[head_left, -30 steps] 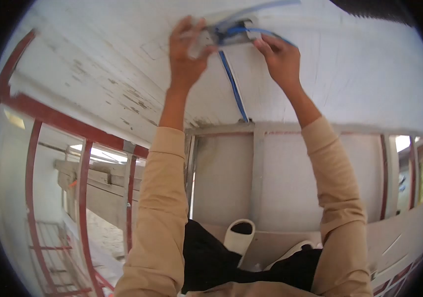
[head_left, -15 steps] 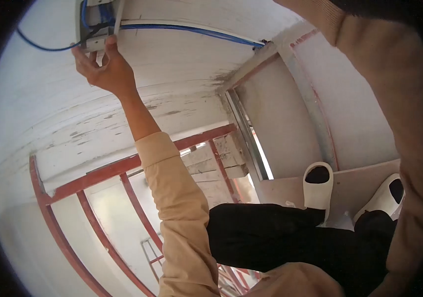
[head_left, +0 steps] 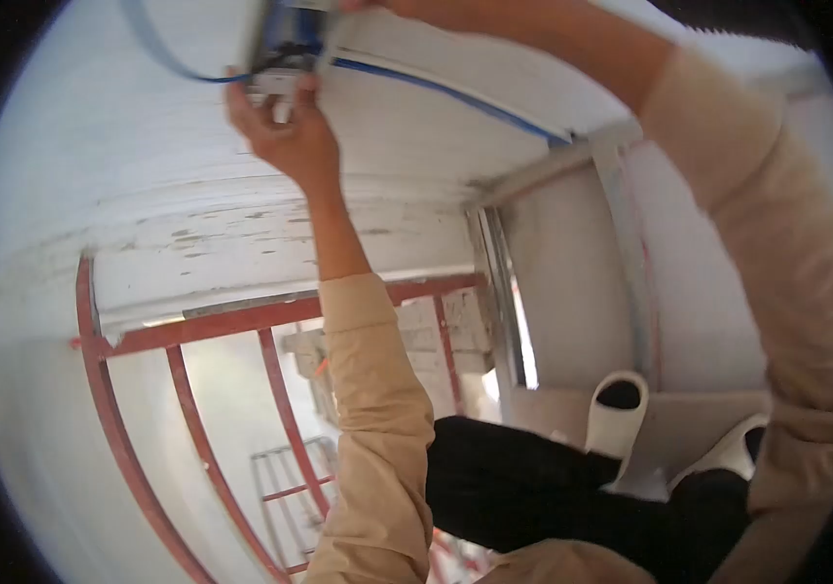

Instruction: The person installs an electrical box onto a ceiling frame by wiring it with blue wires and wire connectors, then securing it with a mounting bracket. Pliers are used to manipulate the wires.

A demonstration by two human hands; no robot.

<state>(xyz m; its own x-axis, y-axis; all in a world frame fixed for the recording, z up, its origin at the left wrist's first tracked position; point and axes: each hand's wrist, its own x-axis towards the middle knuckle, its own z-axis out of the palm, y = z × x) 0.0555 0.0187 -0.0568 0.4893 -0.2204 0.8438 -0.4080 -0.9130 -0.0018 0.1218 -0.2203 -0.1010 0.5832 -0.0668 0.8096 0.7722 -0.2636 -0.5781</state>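
A white electrical box [head_left: 278, 82] with blue wires in it is at the top of the head view, cut off by the frame edge. My left hand [head_left: 290, 131] grips its lower end, thumb on one side and fingers on the other. My right hand [head_left: 387, 6] reaches in from the right to the box's right side. Its fingers are blurred and partly out of frame. A loose blue wire [head_left: 158, 47] loops out to the left. More blue wires [head_left: 426, 86] run rightward along the wall beside a white strip.
A red metal railing [head_left: 212, 321] stands below, to the left of my legs. White slip-on shoes [head_left: 616, 423] are on my feet on a board. A framed panel [head_left: 562, 263] stands to the right, and a metal frame [head_left: 290, 477] shows beyond the railing.
My right hand has come up into view beside the box. My left hand keeps its hold at the lower end. The whole view has shifted, with some blur.
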